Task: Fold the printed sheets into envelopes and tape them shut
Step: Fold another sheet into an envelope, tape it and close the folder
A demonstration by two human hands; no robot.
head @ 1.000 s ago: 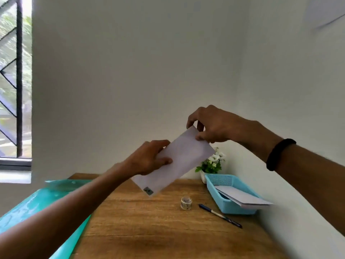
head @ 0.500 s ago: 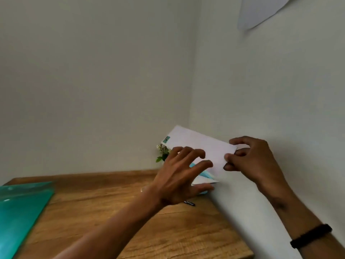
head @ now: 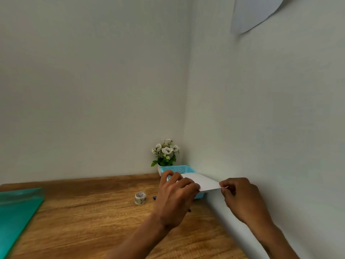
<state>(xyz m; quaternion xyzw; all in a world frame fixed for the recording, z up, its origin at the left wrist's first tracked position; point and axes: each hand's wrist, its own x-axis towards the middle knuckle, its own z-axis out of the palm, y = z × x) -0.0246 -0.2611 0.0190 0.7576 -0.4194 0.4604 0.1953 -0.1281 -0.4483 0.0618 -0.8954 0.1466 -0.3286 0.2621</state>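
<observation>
I had the folded envelope [head: 200,182] held low over the blue basket [head: 176,168] in the far right corner of the bench [head: 93,221], and the whole move turned on how it lay between my two hands. Its long axis ran roughly left to right, nearly flat, with the far edge tipped a little up. My left hand [head: 175,199] covered the left end from above, fingers [head: 179,181] curled down over the paper and closed on it. My right hand [head: 240,197] pinched the right near corner, thumb and forefinger shut on the edge, close against the wall. So the envelope sat between the hands, touching both, directly above the basket's near rim, and the basket lay just beyond and below my fingers.

I judged the next step was to lower it forward into the basket. The left hand was nearer the basket's middle and would guide it; the right only needed to let go. Whether a seal was already on it I couldn't tell from here. The tape roll [head: 140,198] stood on the bench to the left of my left hand, apart from it, beside a pen [head: 155,198] mostly hidden by my wrist
</observation>
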